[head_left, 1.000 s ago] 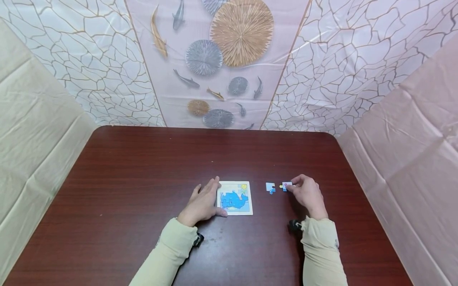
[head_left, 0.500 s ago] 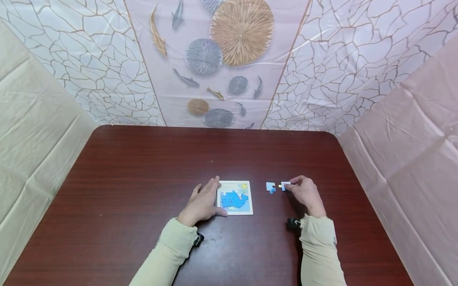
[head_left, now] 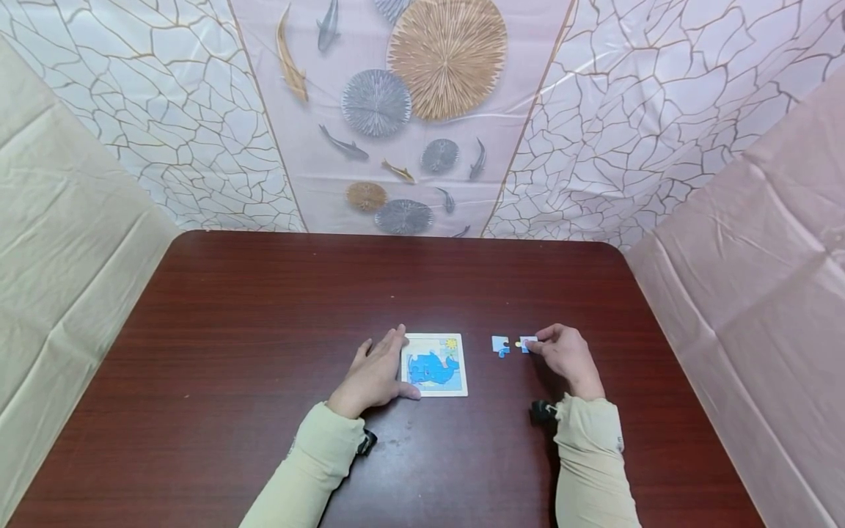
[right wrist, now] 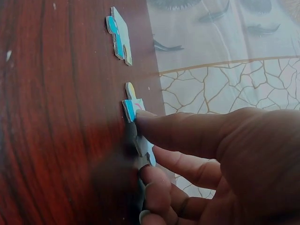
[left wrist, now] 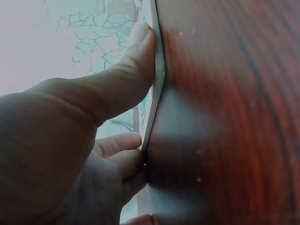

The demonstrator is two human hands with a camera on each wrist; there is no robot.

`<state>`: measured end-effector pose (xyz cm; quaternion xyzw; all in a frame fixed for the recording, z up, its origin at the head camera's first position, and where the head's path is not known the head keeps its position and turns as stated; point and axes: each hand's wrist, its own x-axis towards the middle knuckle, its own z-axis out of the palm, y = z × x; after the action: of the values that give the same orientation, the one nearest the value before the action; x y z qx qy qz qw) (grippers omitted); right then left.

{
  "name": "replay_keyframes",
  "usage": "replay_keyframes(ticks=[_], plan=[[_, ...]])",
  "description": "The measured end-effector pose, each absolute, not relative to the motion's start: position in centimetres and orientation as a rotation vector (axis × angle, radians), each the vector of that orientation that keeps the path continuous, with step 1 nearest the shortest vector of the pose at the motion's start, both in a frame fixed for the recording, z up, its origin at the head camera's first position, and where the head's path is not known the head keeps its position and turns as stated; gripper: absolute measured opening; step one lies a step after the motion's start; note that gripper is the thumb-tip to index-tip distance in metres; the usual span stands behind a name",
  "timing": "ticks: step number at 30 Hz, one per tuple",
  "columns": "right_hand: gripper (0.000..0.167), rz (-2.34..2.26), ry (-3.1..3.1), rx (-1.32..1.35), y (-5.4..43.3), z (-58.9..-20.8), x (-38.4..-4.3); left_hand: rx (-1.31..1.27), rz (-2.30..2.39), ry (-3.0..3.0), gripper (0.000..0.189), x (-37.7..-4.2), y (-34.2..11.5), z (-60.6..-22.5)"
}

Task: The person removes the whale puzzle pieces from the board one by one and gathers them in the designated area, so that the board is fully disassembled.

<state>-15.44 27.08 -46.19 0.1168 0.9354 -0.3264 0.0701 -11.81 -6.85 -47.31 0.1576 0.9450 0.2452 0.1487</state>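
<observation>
A square jigsaw board (head_left: pixel 434 365) with a blue whale and a yellow sun lies on the table. My left hand (head_left: pixel 372 374) holds its left side, thumb along the near edge and fingers at the left edge. In the left wrist view the thumb (left wrist: pixel 133 61) lies against the board's rim (left wrist: pixel 159 61). To the right, my right hand (head_left: pixel 566 356) holds a puzzle piece (head_left: pixel 526 343) with a yellow knob between thumb and fingers, low at the tabletop. Part of that piece is hidden by the thumb. A loose blue-and-white puzzle piece (head_left: pixel 499 344) lies just left of it.
The dark red-brown table (head_left: pixel 264 308) spreads around the board. Patterned cloth (head_left: pixel 409 110) hangs behind its far edge, and pale cloth walls (head_left: pixel 759 242) stand at both sides. A black wrist device (head_left: pixel 543 413) sits by the right cuff.
My right hand has shifted very slightly, with its puzzle piece still under the thumb. My left hand and the board stay in place.
</observation>
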Motion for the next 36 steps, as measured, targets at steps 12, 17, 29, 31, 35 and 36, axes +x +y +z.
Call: replay_keyframes(ticks=[12,17,29,31,35,36], plan=[[0.031,-0.786,2.799,0.271,27.1,-44.7,-15.5,0.456,0.709,2.724,0.116,-11.7,-6.9,-47.3],[0.032,-0.719,2.801,0.274,27.1,-44.5,-15.7,0.454,0.72,2.718,0.116,-11.6,-6.9,-47.3],[0.028,-0.679,2.787,0.259,26.9,-44.1,-16.0,0.447,0.709,2.716,0.117,-11.6,-6.9,-47.3],[0.028,-0.668,2.781,0.251,27.0,-44.0,-16.1,0.444,0.707,2.714,0.117,-11.7,-6.9,-47.3],[0.027,-0.648,2.788,0.229,27.1,-44.0,-16.1,0.439,0.705,2.71,0.117,-11.7,-6.8,-47.2],[0.026,-0.641,2.794,0.225,27.1,-44.1,-16.1,0.438,0.705,2.71,0.117,-11.7,-6.8,-47.2]])
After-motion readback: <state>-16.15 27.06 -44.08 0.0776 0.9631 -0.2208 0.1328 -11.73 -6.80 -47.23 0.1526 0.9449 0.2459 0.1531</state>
